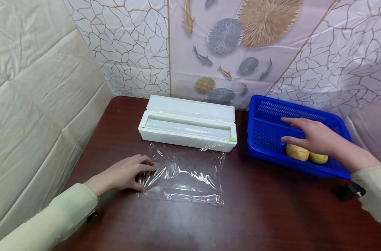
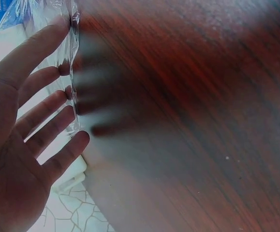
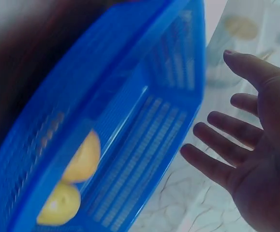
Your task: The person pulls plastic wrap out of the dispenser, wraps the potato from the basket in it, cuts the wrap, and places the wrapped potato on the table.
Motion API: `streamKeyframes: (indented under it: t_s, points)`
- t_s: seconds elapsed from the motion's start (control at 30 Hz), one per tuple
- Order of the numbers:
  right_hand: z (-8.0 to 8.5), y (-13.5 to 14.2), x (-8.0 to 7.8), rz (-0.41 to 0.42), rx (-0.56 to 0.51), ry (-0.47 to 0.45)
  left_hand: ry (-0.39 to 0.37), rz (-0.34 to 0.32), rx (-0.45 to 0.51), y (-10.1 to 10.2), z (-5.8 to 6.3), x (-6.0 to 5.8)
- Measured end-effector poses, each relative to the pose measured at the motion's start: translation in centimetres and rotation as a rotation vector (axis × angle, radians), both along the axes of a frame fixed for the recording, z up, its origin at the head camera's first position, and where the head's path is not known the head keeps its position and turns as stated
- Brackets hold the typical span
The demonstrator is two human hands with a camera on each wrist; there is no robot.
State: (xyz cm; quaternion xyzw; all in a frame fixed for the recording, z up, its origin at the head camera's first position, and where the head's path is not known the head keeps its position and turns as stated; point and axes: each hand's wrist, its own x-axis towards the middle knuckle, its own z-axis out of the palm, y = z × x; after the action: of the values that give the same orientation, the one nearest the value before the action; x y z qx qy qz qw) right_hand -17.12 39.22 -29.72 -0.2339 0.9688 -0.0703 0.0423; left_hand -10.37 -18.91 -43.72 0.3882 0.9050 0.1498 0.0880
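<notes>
A sheet of clear plastic wrap (image 1: pixel 184 181) lies on the table, running out from the front of a white wrap dispenser box (image 1: pixel 187 136). My left hand (image 1: pixel 124 174) rests at the sheet's left edge with fingers spread and relaxed; in the left wrist view its fingertips (image 2: pixel 65 67) meet the crinkled edge. Above the blue basket (image 1: pixel 269 153) hovers my right hand (image 1: pixel 316 137), fingers apart and holding nothing. Below it in the basket sit a yellow-orange round fruit (image 1: pixel 298 152) and a yellow fruit (image 1: pixel 318 158), partly hidden by the arm and the rim.
The dispenser's lid (image 1: pixel 190 108) stands open at the back, with a roll (image 1: pixel 187 128) inside and a small green piece (image 1: pixel 232 139) at its right end. Patterned sheeting (image 1: pixel 131 45) hangs behind the brown table (image 1: pixel 190 226). Pale cloth (image 1: pixel 36 87) covers the left side.
</notes>
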Motion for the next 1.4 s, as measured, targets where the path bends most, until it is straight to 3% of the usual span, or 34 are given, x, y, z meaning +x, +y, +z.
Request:
streamKeyframes:
  t_s: [0.27,0.47,0.87,1.1,1.4]
  points:
    - [-0.3,3.7,-2.0,-0.168,0.045,-0.254,-0.004,-0.001,-0.008,0.1,-0.2,-0.2]
    - [-0.8,5.9,-2.6,-0.273,-0.014,-0.450,-0.011,0.007,-0.009,0.1,-0.1,-0.2]
    - [-1.6,7.9,-3.8,-0.391,-0.067,-0.767,-0.012,0.013,-0.016,0.2,0.0,-0.3]
    - [-2.3,7.8,-3.9,-0.399,-0.052,-0.836,0.000,0.008,-0.011,0.1,-0.1,-0.3]
    - [-3.4,7.1,-4.0,-0.348,-0.041,-0.733,-0.008,0.016,-0.012,0.0,0.0,-0.1]
